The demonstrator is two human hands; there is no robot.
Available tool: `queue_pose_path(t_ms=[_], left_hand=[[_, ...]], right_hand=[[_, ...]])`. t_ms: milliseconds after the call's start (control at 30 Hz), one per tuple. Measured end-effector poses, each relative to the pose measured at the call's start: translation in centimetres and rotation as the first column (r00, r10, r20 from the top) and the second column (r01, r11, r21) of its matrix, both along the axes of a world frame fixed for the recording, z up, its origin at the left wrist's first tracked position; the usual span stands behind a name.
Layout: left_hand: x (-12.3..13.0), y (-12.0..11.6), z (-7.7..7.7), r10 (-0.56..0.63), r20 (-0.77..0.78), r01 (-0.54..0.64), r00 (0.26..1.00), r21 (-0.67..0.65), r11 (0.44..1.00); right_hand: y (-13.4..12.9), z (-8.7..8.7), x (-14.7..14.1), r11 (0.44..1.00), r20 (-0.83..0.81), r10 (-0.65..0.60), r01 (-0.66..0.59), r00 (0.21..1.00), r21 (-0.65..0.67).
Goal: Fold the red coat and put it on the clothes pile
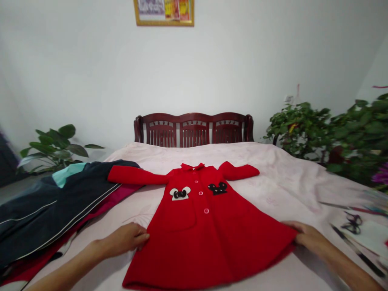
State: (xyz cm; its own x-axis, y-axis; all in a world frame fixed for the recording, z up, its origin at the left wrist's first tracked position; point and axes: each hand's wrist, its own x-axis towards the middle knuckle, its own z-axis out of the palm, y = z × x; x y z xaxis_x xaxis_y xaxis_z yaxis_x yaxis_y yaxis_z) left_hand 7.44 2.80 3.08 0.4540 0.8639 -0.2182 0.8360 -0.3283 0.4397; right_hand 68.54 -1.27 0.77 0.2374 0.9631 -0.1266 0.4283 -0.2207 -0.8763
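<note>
We see red coat [194,246] lying front up on pink sheet [263,194], collar [199,166] toward headboard [194,131], sleeves spread. 4 buttons [206,211] run down front; 2 mouse-head patches [217,189] on chest, 1 white, 1 black. We pinch coat's left side with left hand [130,237], fingers closed on cloth; right hand [307,237] grasps lower right corner, some fingertips hidden. Sleeve at left rests on dark clothes [54,206].
</note>
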Motion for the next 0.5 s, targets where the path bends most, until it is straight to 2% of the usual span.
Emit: queue_pose_path(t_ms=[67, 133, 167, 200, 233, 300, 333, 367, 400, 500], left_hand=[[-1.3, 1.4, -0.3, 0.136, 0.101, -0.134, 0.986, -0.021, 0.991], [-2.3, 3.3, -0.6, 0.312, 0.281, -0.289, 0.908, -0.121, 0.95], [-2.8, 4.3, -0.7, 0.426, 0.385, -0.368, 0.819, -0.216, 0.904], [-3.3, 5.3, -0.9, 0.556, 0.483, -0.442, 0.677, -0.337, 0.831], [-3.9, 6.4, -1.0, 0.674, 0.548, -0.489, 0.496, -0.465, 0.738], [-4.9, 8.5, -1.3, 0.814, 0.56, -0.504, 0.153, -0.665, 0.551], [-5.2, 9.5, -1.4, 0.839, 0.543, -0.496, 0.037, -0.719, 0.487], [-5.4, 10.5, -1.4, 0.846, 0.533, -0.494, -0.034, -0.745, 0.449], [-5.5, 11.4, -1.3, 0.843, 0.533, -0.496, -0.068, -0.752, 0.435], [-4.4, 14.2, -0.9, 0.816, 0.559, -0.492, -0.147, -0.757, 0.43]], right_hand=[[0.4, 1.8, -0.7, 0.997, -0.117, 0.061, -0.065, 0.991, -0.031], [0.7, 4.0, -1.9, 0.985, -0.215, 0.143, -0.16, 0.966, -0.063], [0.7, 5.0, -2.3, 0.974, -0.258, 0.182, -0.209, 0.949, -0.082], [0.7, 5.8, -2.5, 0.961, -0.302, 0.216, -0.257, 0.928, -0.102], [0.7, 6.3, -2.5, 0.948, -0.346, 0.242, -0.297, 0.907, -0.116], [0.5, 6.5, -1.6, 0.932, -0.413, 0.261, -0.339, 0.873, -0.126], [0.5, 6.4, -0.7, 0.937, -0.43, 0.249, -0.328, 0.868, -0.118], [0.7, 6.1, 0.2, 0.949, -0.441, 0.226, -0.298, 0.869, -0.101], [1.0, 5.7, 1.2, 0.962, -0.446, 0.195, -0.258, 0.874, -0.084], [3.2, 4.9, 3.2, 0.986, -0.452, 0.094, -0.146, 0.887, -0.082]])
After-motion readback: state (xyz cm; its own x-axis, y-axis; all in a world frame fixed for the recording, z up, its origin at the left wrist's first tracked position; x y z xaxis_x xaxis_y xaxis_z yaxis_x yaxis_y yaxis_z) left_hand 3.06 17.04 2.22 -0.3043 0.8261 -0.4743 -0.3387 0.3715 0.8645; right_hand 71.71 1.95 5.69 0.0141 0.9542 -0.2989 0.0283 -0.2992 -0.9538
